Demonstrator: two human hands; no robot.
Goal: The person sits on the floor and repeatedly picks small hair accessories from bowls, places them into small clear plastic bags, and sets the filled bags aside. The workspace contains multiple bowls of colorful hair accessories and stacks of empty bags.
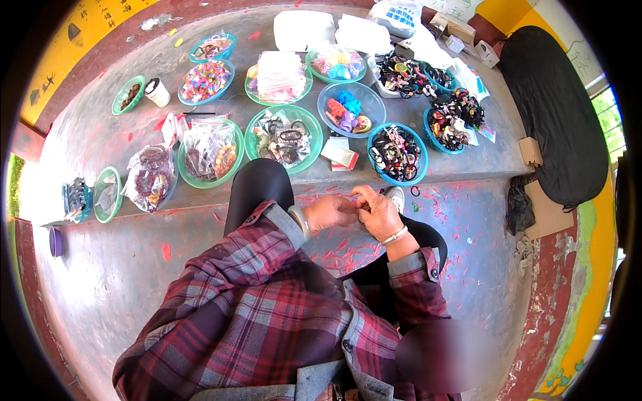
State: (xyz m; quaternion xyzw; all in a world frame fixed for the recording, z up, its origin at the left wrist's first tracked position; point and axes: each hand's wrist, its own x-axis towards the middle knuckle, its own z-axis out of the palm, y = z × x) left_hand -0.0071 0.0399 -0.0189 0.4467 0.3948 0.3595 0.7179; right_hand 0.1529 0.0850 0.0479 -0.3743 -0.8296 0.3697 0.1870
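Before my knees, my left hand (330, 212) and my right hand (381, 214) meet with their fingertips close together. Both sets of fingers are curled in a pinch. Whatever lies between them is too small or hidden to make out. Beyond the right hand stands a blue basin (399, 155) of dark hair ties with small coloured ornaments. A green basin (283, 139) with packed dark hair bands is past the left hand. Small cards (340, 154), red and white, lie between these two basins.
The basins stand on a raised concrete ledge (461, 167). Others hold colourful pieces (204, 81), blue and coral scrunchies (348, 107) and bagged beads (151, 177). Red scraps (344, 257) litter the lower floor. A long black bag (555, 120) leans at the right.
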